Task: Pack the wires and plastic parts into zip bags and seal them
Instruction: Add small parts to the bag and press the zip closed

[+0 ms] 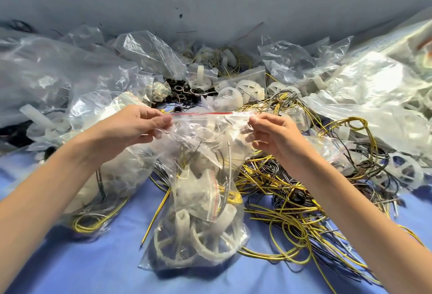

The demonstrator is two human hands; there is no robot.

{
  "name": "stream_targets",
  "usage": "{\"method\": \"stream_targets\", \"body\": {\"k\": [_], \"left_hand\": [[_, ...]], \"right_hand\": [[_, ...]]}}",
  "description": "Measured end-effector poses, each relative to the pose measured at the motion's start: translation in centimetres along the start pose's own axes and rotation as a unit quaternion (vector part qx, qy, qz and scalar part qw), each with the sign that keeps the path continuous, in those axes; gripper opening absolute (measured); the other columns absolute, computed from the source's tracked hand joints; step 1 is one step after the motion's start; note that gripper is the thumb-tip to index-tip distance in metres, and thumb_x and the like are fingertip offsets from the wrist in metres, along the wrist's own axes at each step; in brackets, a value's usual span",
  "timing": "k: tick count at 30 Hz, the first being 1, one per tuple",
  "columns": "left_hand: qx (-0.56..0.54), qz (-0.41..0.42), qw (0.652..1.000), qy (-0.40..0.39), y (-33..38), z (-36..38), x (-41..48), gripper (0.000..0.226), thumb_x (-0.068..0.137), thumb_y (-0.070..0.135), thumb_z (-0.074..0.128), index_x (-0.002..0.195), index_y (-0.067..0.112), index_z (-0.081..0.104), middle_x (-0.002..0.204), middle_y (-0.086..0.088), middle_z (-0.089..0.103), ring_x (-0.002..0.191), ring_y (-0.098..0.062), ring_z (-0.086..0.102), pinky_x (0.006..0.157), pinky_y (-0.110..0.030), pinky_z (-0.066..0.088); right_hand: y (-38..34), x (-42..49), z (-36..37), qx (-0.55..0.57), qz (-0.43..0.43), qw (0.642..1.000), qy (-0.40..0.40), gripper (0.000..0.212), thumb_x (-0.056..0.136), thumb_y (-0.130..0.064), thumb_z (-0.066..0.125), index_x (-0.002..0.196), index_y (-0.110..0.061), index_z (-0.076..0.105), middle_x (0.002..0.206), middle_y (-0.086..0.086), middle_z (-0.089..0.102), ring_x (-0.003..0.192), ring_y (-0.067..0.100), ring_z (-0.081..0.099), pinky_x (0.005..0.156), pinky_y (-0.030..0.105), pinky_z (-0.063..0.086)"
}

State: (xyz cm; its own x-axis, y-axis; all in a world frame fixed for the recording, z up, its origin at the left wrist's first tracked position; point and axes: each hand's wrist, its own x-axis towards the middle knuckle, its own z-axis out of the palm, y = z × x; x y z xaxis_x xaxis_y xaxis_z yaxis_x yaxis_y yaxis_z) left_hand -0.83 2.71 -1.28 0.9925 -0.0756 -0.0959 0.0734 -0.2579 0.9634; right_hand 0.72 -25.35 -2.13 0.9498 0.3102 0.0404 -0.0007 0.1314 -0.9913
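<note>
Head view: the filled zip bag (198, 212), standing on the tabletop (105, 261), is being pinched at its mouth ends by left hand (138, 125) and right hand (275, 137) fingers (258, 119); sealing is seemingly being started, pressure along the strip (201, 113) being needed.
</note>
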Motion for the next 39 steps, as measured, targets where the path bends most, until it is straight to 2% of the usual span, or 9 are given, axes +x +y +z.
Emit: {"method": "stream_targets", "body": {"k": [7, 13, 18, 26, 28, 31, 32, 36, 39], "left_hand": [[0.026, -0.031, 0.999, 0.025, 0.5, -0.6, -0.4, 0.021, 0.074, 0.033, 0.063, 0.076, 0.012, 0.068, 0.062, 0.01, 0.065, 0.05, 0.003, 0.051, 0.05, -0.007, 0.04], [0.054, 0.005, 0.995, 0.078, -0.1, 0.0, -0.2, 0.013, 0.086, 0.02, 0.062, 0.075, 0.015, 0.067, 0.061, 0.012, 0.067, 0.049, 0.005, 0.05, 0.063, -0.021, 0.037], [0.062, 0.042, 0.992, 0.104, 0.2, 0.2, -0.2, 0.016, 0.087, 0.017, 0.063, 0.07, 0.017, 0.065, 0.055, 0.012, 0.064, 0.048, 0.004, 0.048, 0.062, -0.022, 0.035], [-0.025, 0.058, 0.996, 0.06, 0.8, 0.6, -1.1, 0.014, 0.071, 0.035, 0.073, 0.07, 0.021, 0.072, 0.069, 0.008, 0.067, 0.06, -0.001, 0.054, 0.066, -0.024, 0.038], [-0.055, 0.065, 0.994, 0.061, 0.6, 1.0, -1.1, 0.014, 0.068, 0.033, 0.076, 0.072, 0.021, 0.072, 0.07, 0.009, 0.067, 0.061, -0.001, 0.053, 0.065, -0.023, 0.037], [-0.091, 0.066, 0.99, 0.081, 0.4, 1.6, -0.9, 0.01, 0.072, 0.029, 0.067, 0.074, 0.019, 0.068, 0.068, 0.01, 0.067, 0.06, 0.0, 0.051, 0.063, -0.02, 0.036], [-0.097, 0.066, 0.99, 0.081, 0.4, 1.7, -0.9, 0.008, 0.075, 0.026, 0.066, 0.073, 0.019, 0.068, 0.067, 0.01, 0.067, 0.061, 0.0, 0.051, 0.063, -0.019, 0.037], [-0.115, 0.057, 0.992, 0.022, 0.5, 1.5, -1.0, 0.012, 0.064, 0.039, 0.074, 0.067, 0.028, 0.074, 0.071, 0.011, 0.068, 0.065, 0.001, 0.056, 0.063, -0.019, 0.041], [-0.118, 0.043, 0.992, -0.017, 0.4, 1.7, -1.1, 0.042, 0.04, 0.057, 0.085, 0.07, 0.029, 0.076, 0.079, 0.011, 0.071, 0.068, 0.001, 0.059, 0.061, -0.016, 0.046]], "right_hand": [[0.0, 0.1, 0.5, -0.028, -0.017, 0.999, 0.009, 0.016, 0.094, -0.018, 0.054, 0.081, -0.013, 0.06, 0.069, -0.001, 0.07, 0.056, 0.008, 0.062, 0.051, 0.016, 0.049], [-0.3, 0.1, 0.9, -0.067, -0.036, 0.997, 0.008, 0.019, 0.096, -0.017, 0.051, 0.078, -0.013, 0.057, 0.064, -0.003, 0.069, 0.054, 0.005, 0.06, 0.051, 0.015, 0.049], [-0.3, 0.0, 0.9, -0.146, -0.098, 0.984, 0.041, 0.021, 0.097, -0.01, 0.051, 0.079, -0.014, 0.061, 0.063, -0.006, 0.068, 0.063, 0.013, 0.059, 0.056, 0.019, 0.046], [0.3, 0.4, 0.9, -0.119, -0.086, 0.989, 0.016, 0.017, 0.094, -0.019, 0.055, 0.082, -0.016, 0.066, 0.064, -0.004, 0.069, 0.057, 0.013, 0.051, 0.049, 0.018, 0.039], [0.6, 0.4, 1.0, -0.113, -0.103, 0.988, 0.017, 0.018, 0.095, -0.014, 0.053, 0.086, -0.007, 0.066, 0.061, -0.006, 0.067, 0.057, 0.014, 0.05, 0.049, 0.019, 0.037], [0.9, 0.6, 0.8, -0.091, -0.117, 0.989, 0.023, 0.028, 0.094, -0.007, 0.051, 0.092, 0.02, 0.055, 0.056, -0.007, 0.063, 0.05, 0.006, 0.047, 0.046, 0.015, 0.034], [0.8, 0.6, 0.8, -0.08, -0.112, 0.99, 0.023, 0.03, 0.092, -0.007, 0.052, 0.091, 0.023, 0.052, 0.054, -0.007, 0.061, 0.048, 0.004, 0.047, 0.045, 0.014, 0.034], [0.2, 1.1, 0.8, -0.019, -0.053, 0.998, -0.011, 0.016, 0.075, -0.017, 0.054, 0.084, -0.004, 0.059, 0.055, -0.008, 0.056, 0.052, 0.007, 0.054, 0.047, 0.017, 0.034], [0.5, 1.3, 1.0, -0.039, -0.05, 0.997, -0.034, 0.012, 0.076, -0.02, 0.058, 0.069, -0.017, 0.067, 0.06, -0.007, 0.062, 0.058, 0.012, 0.053, 0.051, 0.019, 0.037]]}}
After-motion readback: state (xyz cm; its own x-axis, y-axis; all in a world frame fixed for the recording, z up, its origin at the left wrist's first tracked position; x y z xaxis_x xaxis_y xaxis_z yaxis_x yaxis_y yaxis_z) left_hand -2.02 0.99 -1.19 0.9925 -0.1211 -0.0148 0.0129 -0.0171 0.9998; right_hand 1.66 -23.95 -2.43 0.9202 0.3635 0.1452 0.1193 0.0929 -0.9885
